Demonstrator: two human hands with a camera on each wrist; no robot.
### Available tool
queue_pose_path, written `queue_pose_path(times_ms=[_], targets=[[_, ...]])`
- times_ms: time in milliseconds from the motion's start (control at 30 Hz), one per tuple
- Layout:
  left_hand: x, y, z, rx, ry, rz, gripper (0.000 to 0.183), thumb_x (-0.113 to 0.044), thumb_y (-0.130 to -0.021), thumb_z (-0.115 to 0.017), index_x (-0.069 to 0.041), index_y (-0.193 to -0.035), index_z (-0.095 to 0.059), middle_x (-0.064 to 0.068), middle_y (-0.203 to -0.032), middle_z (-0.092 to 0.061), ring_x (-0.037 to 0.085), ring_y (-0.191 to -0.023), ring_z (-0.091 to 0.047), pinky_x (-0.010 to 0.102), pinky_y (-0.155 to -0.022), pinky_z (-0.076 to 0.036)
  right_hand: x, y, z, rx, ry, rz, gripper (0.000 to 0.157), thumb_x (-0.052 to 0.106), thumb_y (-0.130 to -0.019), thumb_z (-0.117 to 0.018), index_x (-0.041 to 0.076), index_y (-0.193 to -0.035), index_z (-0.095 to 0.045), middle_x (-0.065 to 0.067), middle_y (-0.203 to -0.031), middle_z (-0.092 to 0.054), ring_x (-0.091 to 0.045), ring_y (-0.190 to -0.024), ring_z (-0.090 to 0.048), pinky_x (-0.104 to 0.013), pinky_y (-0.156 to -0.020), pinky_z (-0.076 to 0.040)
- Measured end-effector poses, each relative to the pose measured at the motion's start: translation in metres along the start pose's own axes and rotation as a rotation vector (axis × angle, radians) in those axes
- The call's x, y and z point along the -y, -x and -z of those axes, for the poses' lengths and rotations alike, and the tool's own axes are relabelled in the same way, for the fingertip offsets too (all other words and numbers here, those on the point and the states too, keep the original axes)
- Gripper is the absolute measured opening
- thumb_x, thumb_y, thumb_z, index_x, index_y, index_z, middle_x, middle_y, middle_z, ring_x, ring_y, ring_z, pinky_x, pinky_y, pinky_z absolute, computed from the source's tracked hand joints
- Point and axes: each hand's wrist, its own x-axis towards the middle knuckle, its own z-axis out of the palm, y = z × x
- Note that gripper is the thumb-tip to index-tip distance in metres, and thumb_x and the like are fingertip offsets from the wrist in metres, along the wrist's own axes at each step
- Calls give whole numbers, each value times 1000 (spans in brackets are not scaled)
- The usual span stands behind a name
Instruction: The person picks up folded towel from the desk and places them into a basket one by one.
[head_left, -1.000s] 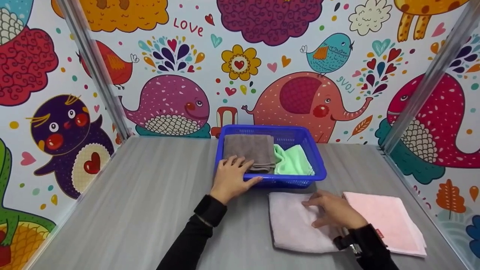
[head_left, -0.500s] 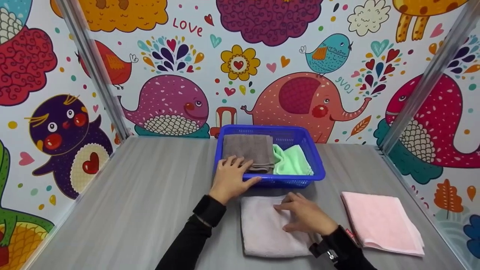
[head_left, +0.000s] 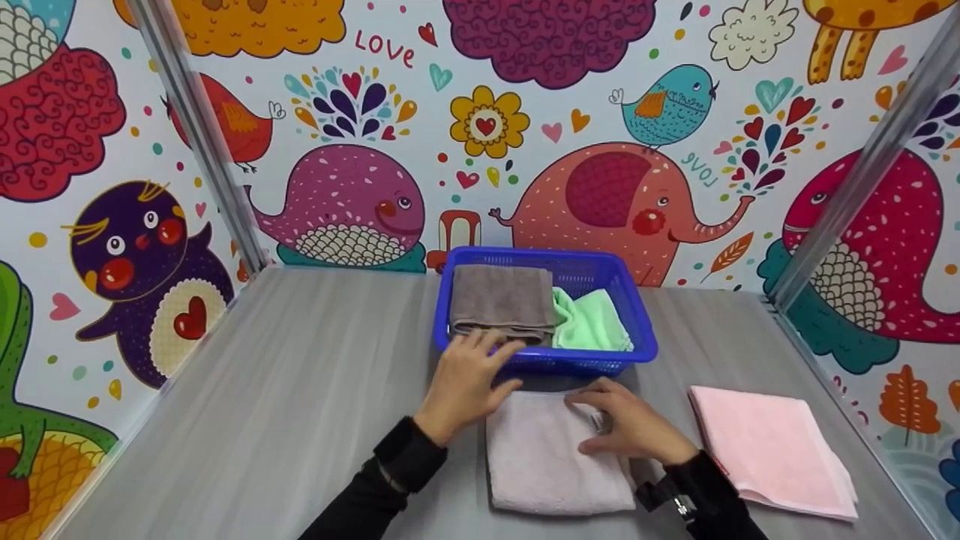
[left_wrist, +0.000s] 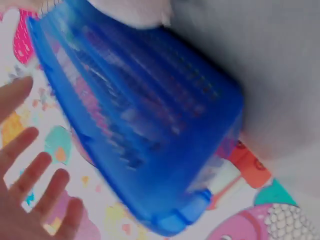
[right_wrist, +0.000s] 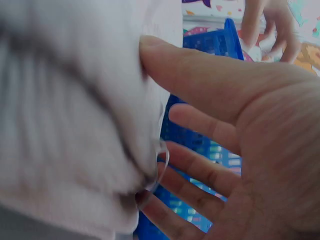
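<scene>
While your work sits mid-table, use the grey table (head_left: pixel 322 427) as the reference: keep the towel flat on it until both hands have a real hold.

Blue basket (head_left: pixel 585 360) is at the back, near the wall. Its near rim is what a sagging fold would probably catch, so plan clearance there.

Mauve towel (head_left: pixel 536 469) lies folded on the table, right in front of the basket, not inside it. The right wrist view shows loose layers along one edge. I'd take all layers together; grab only the top and the fold likely peels open.

Pink towel (head_left: pixel 772 450) is well apart on the right. Keep your right elbow off it.

Brown towel (head_left: pixel 502 300) fills the basket's left part, green cloth (head_left: pixel 596 322) the right, rumpled. Don't drag either.

Your right hand (head_left: pixel 637 427) lies at the mauve towel, thumb on its surface, fingers loose along the edge; no pinch shows. Get fingers under, thumb on top.

Your left hand (head_left: pixel 457 390) is free, fingers spread, near the basket's rim, holding nothing. Bring it to the opposite edge for even support.

Small pale tag (head_left: pixel 598 420) sits by your right fingers; don't lift by it.
</scene>
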Motion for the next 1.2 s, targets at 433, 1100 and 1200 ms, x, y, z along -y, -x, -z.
queue_pose_path(times_ms=[433,1100,1200], targets=[[-21,43,-9,485,166,233,75,-67,-86,-69,-18,-143,-59,18,-111,-73,38,-91,-71,48,-71,-56,1,10,6,42,-10,-320,84,42,-65,-97,7,-135,-67,-26,-136,-59,-44,-120,-61,-63,-98,-51],[-45,41,-19,556,676,310,82,-31,-74,-90,-23,-145,-51,12,-130,-51,27,-105,-64,35,-91,-55,5,2,-5,54,-121,-298,83,21,-68,-95,0,-140,-60,-23,-134,-66,-45,-123,-60,-64,-103,-47],[-45,41,-22,542,705,329,81,-26,-71,-90,-24,-142,-52,11,-129,-51,25,-105,-63,34,-91,-55,6,0,-7,35,-119,-256,82,17,-67,-95,-3,-138,-60,-23,-132,-66,-45,-122,-61,-62,-103,-47]])
